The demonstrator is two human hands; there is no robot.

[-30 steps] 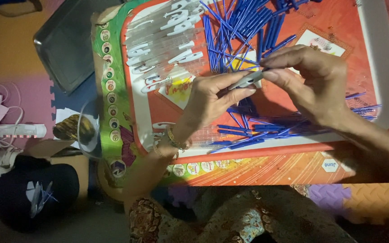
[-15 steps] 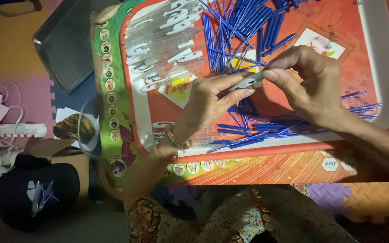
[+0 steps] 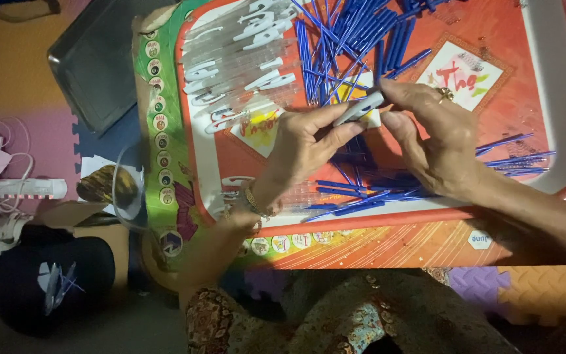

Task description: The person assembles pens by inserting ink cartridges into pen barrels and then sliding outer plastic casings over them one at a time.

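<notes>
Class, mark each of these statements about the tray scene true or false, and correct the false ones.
1. Both hands hold one clear pen barrel between them. True.
2. The loose blue refills lie on a green plate. False: they lie on an orange-red tray.
3. The right hand wears a ring. True.
4. The left hand rests flat on the floor. False: it is raised over the tray, pinching the barrel.
5. A dark cap lies beside the tray, on the floor. True.

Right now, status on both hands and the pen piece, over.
Left hand and right hand both pinching one clear pen barrel above the red tray. Loose blue refills and clear barrels lie below. Nothing blocking.
</notes>
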